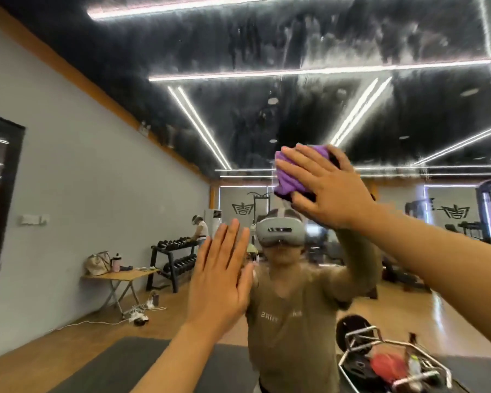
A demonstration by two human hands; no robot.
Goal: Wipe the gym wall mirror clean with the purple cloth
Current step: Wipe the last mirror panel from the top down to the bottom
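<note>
Up high, right hand point(328, 188) presses bunched purple cloth point(291, 173) flat on mirror point(267, 80)

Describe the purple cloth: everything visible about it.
The purple cloth is a soft, fuzzy fabric, bunched into a wad rather than spread flat. It sits high against the mirror, pressed there under the right hand, whose straight fingers lie across it and cover most of it. Its left side and a top fold stick out past the fingers. The glass above it is streaked and smeary. The left hand does not touch it.
</note>
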